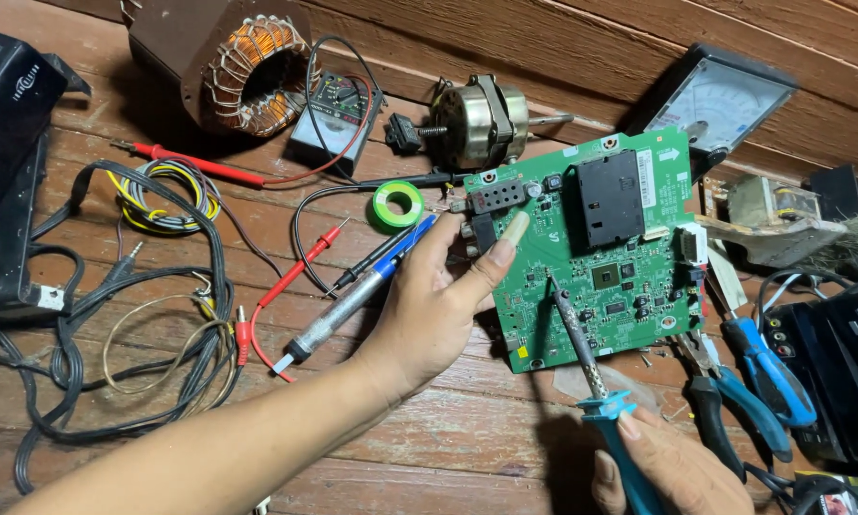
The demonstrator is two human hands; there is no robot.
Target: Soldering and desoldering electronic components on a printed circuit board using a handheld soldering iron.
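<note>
Centrally, right of the frame's middle, the green circuit board (600,257) lies flat on the wooden plank floor (448,448), a black rectangular module (608,197) mounted on its upper half. My left hand (429,305) reaches in from the lower left; its thumb presses on the board's left edge just below the black connector block (496,196), and its fingers are curled around a desoldering pump (352,296), blue at the top and silver lower down, which slants toward the lower left. My right hand (672,467), at the bottom right of the frame, is closed around the teal handle of a soldering iron (581,353); the iron's metal tip touches the board's lower left area.

Just right of the board lie blue-handled pliers (758,372). Above the pump sits a roll of green tape (396,204), with red probe leads (300,267) beside it. At upper centre rest a small motor (476,119) and a small multimeter (338,110); a copper-wound coil (257,72) stands in the upper left. An analogue meter (724,95) leans at the upper right. Tangled black cables (95,315) occupy the left side.
</note>
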